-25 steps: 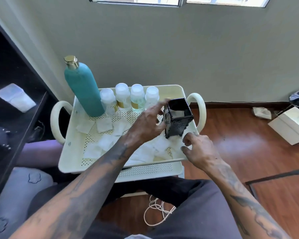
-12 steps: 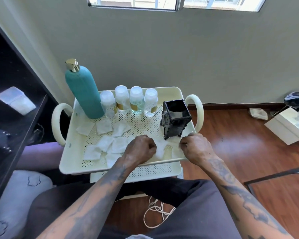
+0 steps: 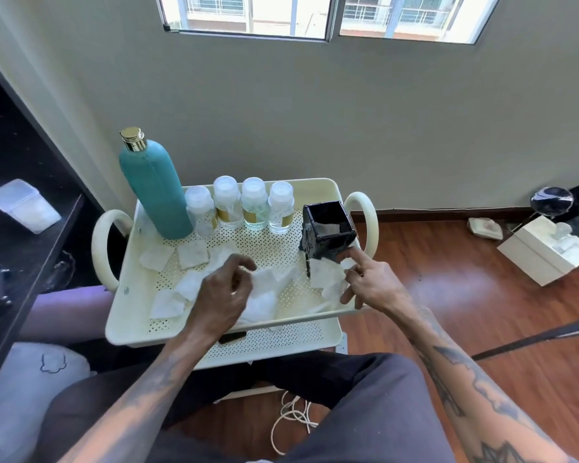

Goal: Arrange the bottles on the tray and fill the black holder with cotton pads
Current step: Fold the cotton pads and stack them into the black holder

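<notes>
The person is wearing dark grey fabric trousers (image 3: pixel 365 412), both forearms bare and showing dark inked tattoos (image 3: pixel 455 379) along them.

Bright window (image 3: pixel 315 15) daylight; wide-angle bending; slight blur.

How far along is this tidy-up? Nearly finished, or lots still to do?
Bottles look done: the teal bottle and four small clear bottles stand in a row on the tray. The black holder shows one pad or so. Both hands are among the many loose cotton pads left.
</notes>
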